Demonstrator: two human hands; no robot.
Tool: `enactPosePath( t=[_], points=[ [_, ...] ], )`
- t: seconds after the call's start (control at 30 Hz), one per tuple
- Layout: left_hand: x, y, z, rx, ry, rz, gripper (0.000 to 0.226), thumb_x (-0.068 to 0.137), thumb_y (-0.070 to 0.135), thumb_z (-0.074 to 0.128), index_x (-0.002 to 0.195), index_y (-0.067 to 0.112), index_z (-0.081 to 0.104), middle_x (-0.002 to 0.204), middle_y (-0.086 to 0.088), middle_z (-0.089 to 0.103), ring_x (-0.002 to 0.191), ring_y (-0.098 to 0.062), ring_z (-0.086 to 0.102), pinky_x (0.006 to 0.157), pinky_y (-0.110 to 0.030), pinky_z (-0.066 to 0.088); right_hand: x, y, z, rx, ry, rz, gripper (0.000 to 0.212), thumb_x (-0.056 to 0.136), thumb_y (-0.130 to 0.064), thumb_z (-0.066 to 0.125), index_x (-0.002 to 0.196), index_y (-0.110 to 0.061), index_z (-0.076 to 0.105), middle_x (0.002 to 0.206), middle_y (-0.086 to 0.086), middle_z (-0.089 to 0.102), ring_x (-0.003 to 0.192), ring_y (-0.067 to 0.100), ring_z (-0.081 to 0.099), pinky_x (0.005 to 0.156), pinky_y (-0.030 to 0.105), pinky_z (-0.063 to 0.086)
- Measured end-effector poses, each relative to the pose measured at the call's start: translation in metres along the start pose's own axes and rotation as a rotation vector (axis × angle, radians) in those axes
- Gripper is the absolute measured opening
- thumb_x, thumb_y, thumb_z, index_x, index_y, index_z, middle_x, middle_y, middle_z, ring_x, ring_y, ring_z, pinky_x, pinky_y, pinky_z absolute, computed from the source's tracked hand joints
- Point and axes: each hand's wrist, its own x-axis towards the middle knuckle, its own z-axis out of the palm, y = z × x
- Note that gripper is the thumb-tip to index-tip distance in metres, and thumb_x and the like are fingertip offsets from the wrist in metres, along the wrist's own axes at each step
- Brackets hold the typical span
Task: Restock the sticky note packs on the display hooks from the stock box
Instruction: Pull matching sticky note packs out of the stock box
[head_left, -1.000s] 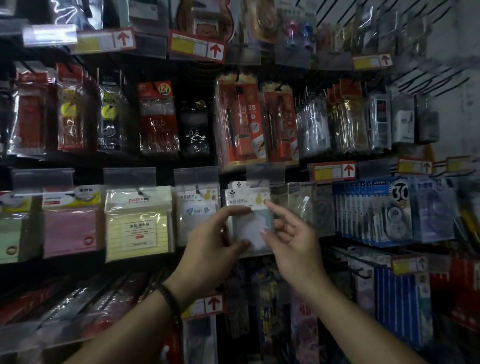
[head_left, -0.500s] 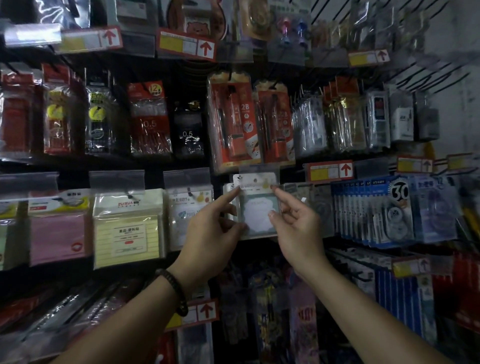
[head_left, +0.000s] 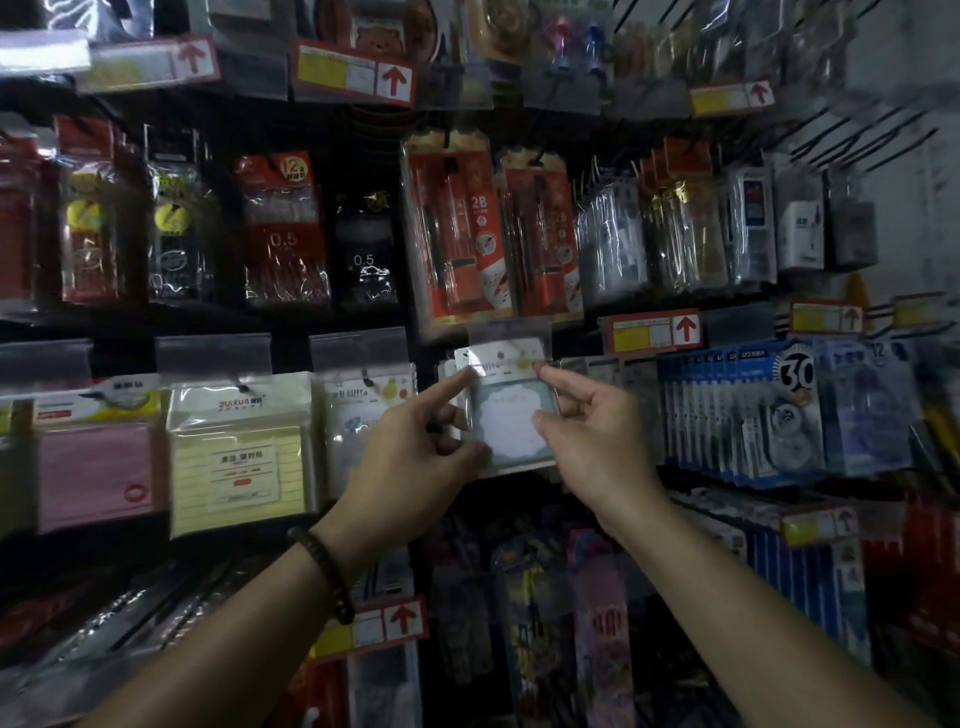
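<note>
A small sticky note pack (head_left: 511, 415) in clear wrap, pale blue with a white cloud-shaped pad, is held up against the display at centre. My left hand (head_left: 415, 447) pinches its left side, the index finger stretched up to the pack's top corner. My right hand (head_left: 587, 431) pinches its right edge between thumb and index finger. The pack's header sits right under a clear price-tag flap (head_left: 511, 335). The hook itself is hidden behind the pack. More packs hang to the left: a white one (head_left: 358, 415), a yellow one (head_left: 239, 462) and a pink one (head_left: 93, 467). The stock box is out of view.
Blue correction tape packs (head_left: 753, 410) hang close on the right. Orange 2B pencil packs (head_left: 462, 234) hang just above the held pack. Pen refill packs (head_left: 283, 234) fill the upper left rows. Red arrow price tags (head_left: 652, 332) jut out from the hook ends. Darker packs hang below.
Both hands have lifted the sticky note pack slightly and brought its header up to the price-tag flap. The left index finger has stretched out to the pack's top corner.
</note>
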Motion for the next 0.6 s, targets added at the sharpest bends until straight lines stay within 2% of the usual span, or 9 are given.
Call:
enactPosePath(
  t=[0.07,0.13,0.2,0.27,0.33,0.37,0.47,0.53,0.6],
  points=[
    [0.001,-0.001,0.004,0.069,-0.017,0.022,0.081,0.094,0.009,0.075,0.158,0.046,0.041,0.115,0.004,0.066,0.089,-0.036,0.074,0.074,-0.057,0.064,-0.001,0.003,-0.001,0.003,0.016,0.001,0.053,0.093,0.002,0.072,0.136,-0.029,0.070,0.109,-0.009,0.079,0.081,0.008,0.078,0.066,0.030,0.064],
    [0.003,0.000,0.008,0.145,-0.042,0.032,0.083,0.096,0.010,0.073,0.162,0.043,0.035,0.124,0.007,0.064,0.082,-0.033,0.075,0.069,-0.055,0.063,-0.001,0.007,-0.003,0.005,0.024,0.016,0.052,0.093,0.000,0.072,0.133,-0.033,0.071,0.105,-0.012,0.078,0.072,0.012,0.076,0.063,0.032,0.063],
    [0.006,0.001,0.009,0.176,-0.063,0.027,0.082,0.097,0.010,0.071,0.164,0.039,0.033,0.129,0.005,0.063,0.083,-0.030,0.076,0.070,-0.053,0.064,0.002,0.011,-0.001,-0.033,0.017,0.036,0.051,0.094,-0.003,0.072,0.134,-0.034,0.070,0.101,-0.013,0.074,0.062,0.013,0.067,0.059,0.032,0.059],
    [0.009,-0.001,0.006,0.187,-0.054,0.026,0.080,0.097,0.009,0.070,0.163,0.036,0.035,0.122,0.003,0.068,0.083,-0.028,0.076,0.073,-0.053,0.064,0.006,0.015,0.006,-0.034,-0.003,0.063,0.051,0.094,-0.003,0.071,0.136,-0.032,0.070,0.099,-0.011,0.076,0.068,0.011,0.069,0.064,0.036,0.062],
    [0.013,-0.006,0.003,0.261,-0.041,0.044,0.080,0.097,0.013,0.071,0.164,0.036,0.034,0.118,0.003,0.070,0.081,-0.014,0.075,0.077,-0.042,0.066,0.008,0.020,0.013,-0.068,0.005,0.056,0.051,0.094,-0.005,0.071,0.137,-0.032,0.069,0.098,-0.010,0.077,0.077,0.010,0.072,0.071,0.040,0.064],
    [0.016,-0.008,0.002,0.331,-0.041,0.053,0.080,0.097,0.017,0.071,0.165,0.036,0.031,0.116,0.005,0.068,0.082,-0.009,0.072,0.079,-0.034,0.065,0.009,0.021,0.015,-0.119,0.018,0.036,0.051,0.094,-0.007,0.072,0.138,-0.033,0.068,0.100,-0.010,0.077,0.077,0.009,0.072,0.070,0.038,0.064],
    [0.023,-0.013,0.005,0.509,-0.099,0.035,0.087,0.098,0.028,0.071,0.168,0.033,0.019,0.101,0.004,0.064,0.083,-0.010,0.063,0.067,-0.015,0.050,0.008,0.024,0.020,-0.322,0.012,-0.039,0.052,0.097,-0.018,0.073,0.145,-0.033,0.061,0.098,-0.008,0.074,0.070,0.009,0.069,0.058,0.028,0.058],
    [0.028,-0.015,0.007,0.582,-0.140,0.006,0.091,0.098,0.036,0.069,0.169,0.034,0.011,0.104,-0.001,0.067,0.086,-0.014,0.065,0.067,-0.014,0.050,0.006,0.022,0.025,-0.496,-0.028,-0.077,0.061,0.098,-0.024,0.072,0.154,-0.034,0.051,0.117,-0.002,0.072,0.097,0.014,0.071,0.077,0.025,0.059],
    [0.034,-0.018,0.008,0.633,-0.132,-0.036,0.092,0.098,0.044,0.066,0.168,0.037,0.007,0.116,-0.011,0.069,0.096,-0.023,0.071,0.081,-0.029,0.061,0.008,0.019,0.029,-0.690,-0.081,-0.091,0.073,0.098,-0.031,0.070,0.162,-0.040,0.035,0.133,0.005,0.061,0.121,0.023,0.062,0.095,0.032,0.054]
  ],
)
